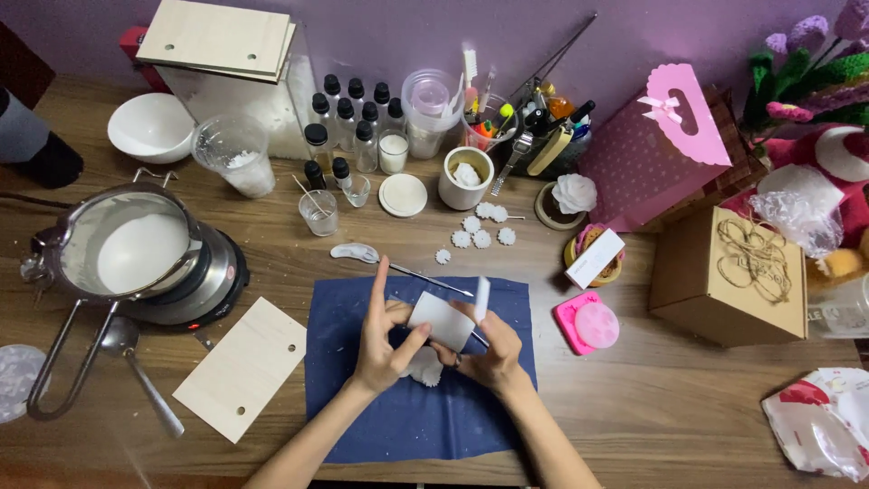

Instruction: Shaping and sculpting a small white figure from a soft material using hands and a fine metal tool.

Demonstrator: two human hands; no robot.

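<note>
Over the blue cloth (398, 417) at the desk's (688, 407) near edge, the left hand (385, 340) and right hand (489, 353) both pinch a small white box (441, 319); a white flower-shaped piece (424, 367) lies just beneath.

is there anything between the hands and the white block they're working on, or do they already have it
Nothing visible is in the way. The left hand and right hand both already touch the white block, held above the blue cloth. A white flower-shaped piece lies just under the hands.
</note>
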